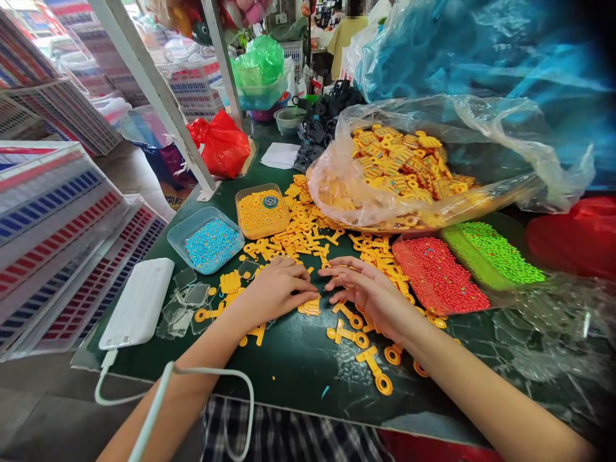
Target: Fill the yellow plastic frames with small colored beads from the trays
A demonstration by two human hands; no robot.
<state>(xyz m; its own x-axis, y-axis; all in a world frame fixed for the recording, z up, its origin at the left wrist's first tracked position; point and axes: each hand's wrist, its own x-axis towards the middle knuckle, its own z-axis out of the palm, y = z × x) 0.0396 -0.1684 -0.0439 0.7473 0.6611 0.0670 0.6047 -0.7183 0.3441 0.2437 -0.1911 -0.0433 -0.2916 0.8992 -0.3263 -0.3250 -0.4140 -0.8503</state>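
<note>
My left hand (283,287) is low over the table, its fingers curled and its thumb against a small yellow plastic piece (309,305) with ridges. Part of that piece is hidden under the fingers. Just to the right, my right hand (363,289) hovers with fingers apart and nothing visible in them. Loose yellow T-shaped parts with ring ends (375,371) lie below and around it. A heap of similar yellow parts (308,221) spreads beyond both hands. Beside my left forearm are clear square plastic pieces (196,294) and more yellow pieces (231,282).
Tubs of blue beads (214,245), yellow beads (262,212), red beads (440,273) and green beads (498,251) flank the heap. Behind stands a big clear bag (332,186) of yellow parts. A white power bank (137,301) trails a cable (212,371) across my left forearm. Crates (62,237) stand left.
</note>
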